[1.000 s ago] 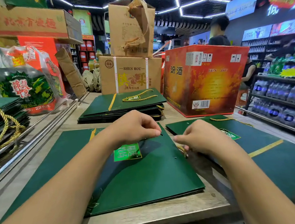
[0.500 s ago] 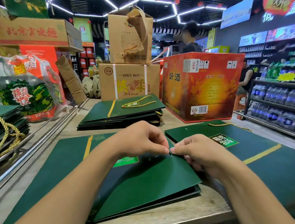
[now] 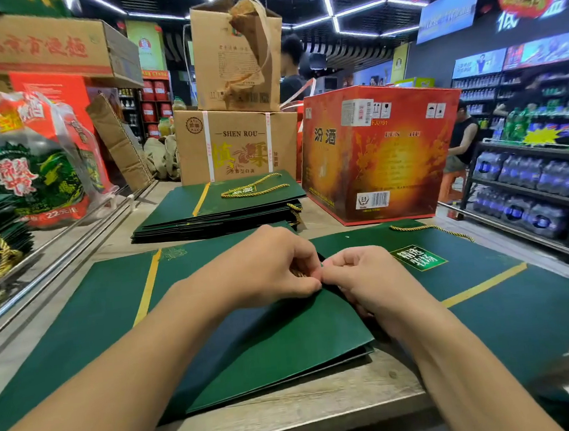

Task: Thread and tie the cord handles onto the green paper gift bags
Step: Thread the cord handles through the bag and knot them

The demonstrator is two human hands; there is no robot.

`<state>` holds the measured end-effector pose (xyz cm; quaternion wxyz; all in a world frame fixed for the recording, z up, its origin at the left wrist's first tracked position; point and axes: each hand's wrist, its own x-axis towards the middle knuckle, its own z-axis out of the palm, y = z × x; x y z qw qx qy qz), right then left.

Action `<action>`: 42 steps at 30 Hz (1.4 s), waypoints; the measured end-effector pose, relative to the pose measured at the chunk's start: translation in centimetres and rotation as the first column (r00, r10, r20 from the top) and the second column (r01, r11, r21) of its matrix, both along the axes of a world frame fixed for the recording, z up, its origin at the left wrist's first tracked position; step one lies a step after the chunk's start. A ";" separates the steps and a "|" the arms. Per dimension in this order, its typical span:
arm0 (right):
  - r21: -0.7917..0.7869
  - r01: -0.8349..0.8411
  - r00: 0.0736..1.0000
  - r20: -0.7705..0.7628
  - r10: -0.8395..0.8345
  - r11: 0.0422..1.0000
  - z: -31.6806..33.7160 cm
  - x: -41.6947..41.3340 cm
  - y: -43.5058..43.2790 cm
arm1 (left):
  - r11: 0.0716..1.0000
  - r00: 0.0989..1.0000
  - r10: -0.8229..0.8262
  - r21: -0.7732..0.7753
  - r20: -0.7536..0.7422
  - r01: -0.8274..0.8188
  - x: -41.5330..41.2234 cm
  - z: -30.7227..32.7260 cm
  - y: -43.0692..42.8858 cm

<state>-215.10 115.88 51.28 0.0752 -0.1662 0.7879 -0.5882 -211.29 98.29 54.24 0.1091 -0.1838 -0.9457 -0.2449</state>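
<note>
Both have drawn together: left hand [image 3: 263, 268] and right hand [image 3: 362, 279] pinch cord [image 3: 296, 272] at bag [image 3: 270, 347].

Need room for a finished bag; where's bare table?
Bare wood: the table along its near edge below the near bag, and a strip between that bag and the far stack. Crowded: the middle, where left hand and right hand work.
</note>
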 end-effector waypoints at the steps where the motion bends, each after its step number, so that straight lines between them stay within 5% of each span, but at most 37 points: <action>1: -0.009 0.001 1.000 0.001 -0.001 1.000 0.0 -0.1 0.1 | 1.000 1.000 0.001 0.015 0.009 -0.002 0.0 0.1 -0.1; 6: -0.165 -0.020 0.993 0.109 0.039 0.986 0.0 -0.2 0.3 | 0.990 0.994 -0.044 0.134 0.103 0.030 0.0 0.7 -1.0; 13: -0.347 -0.270 0.939 0.111 0.325 0.898 0.8 1.2 0.9 | 0.983 1.000 0.024 0.181 0.011 -0.026 0.2 0.8 -1.6; 23: -0.186 -0.366 0.931 -0.085 0.356 0.912 0.3 0.8 0.4 | 0.973 0.999 0.037 0.226 0.033 -0.044 0.5 1.2 -1.9; 34: -0.207 -0.425 0.879 0.137 0.456 0.881 -0.3 0.0 0.9 | 0.985 0.985 -0.048 0.174 0.168 0.019 0.5 1.1 -2.6; 42: -0.171 -0.172 0.959 0.194 0.204 0.970 -1.3 -1.6 -0.4 | 0.964 0.988 -0.095 0.259 0.126 0.060 0.7 0.7 -1.7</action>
